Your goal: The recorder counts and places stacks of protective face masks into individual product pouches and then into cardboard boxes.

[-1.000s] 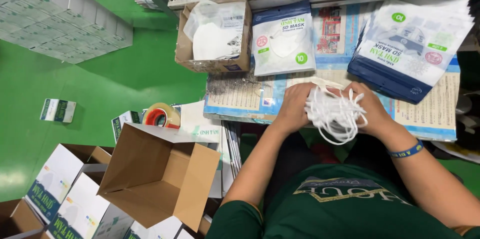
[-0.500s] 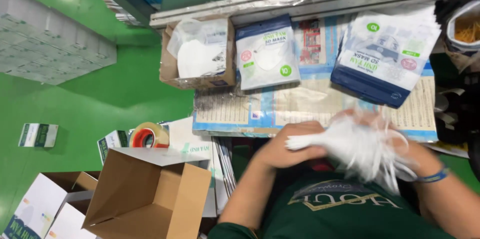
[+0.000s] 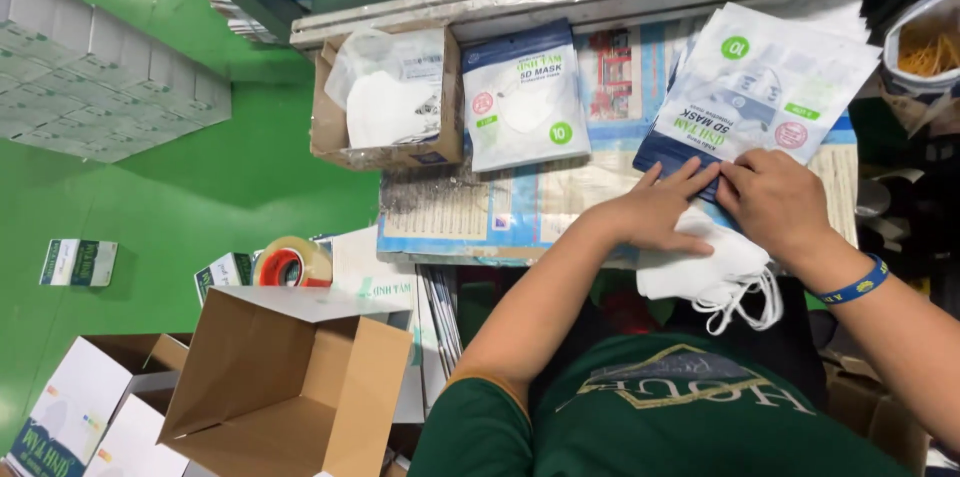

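Both sets of fingers (image 3: 690,175) lie nearly flat and close together on the near edge of the pouch stack (image 3: 770,87), pinching at the topmost white and blue pouch; I cannot tell whether its mouth is open. The left hand (image 3: 655,212) also rests on the bundle of white masks (image 3: 700,262), which lies on the tabletop (image 3: 480,212) just near of the pouches, ear loops dangling over the near edge. Half a second ago both hands held that bundle up in the air; now it is set down and the right hand (image 3: 775,202) has gone to the pouches, so the work has passed from gathering masks to handling a pouch. To the left lies a single pouch (image 3: 520,97), then a small carton of loose masks (image 3: 385,102). Further left and nearer, off the tabletop, stand a tape roll (image 3: 292,262) and an open cardboard box (image 3: 290,387). Nothing lies between hands and pouches.
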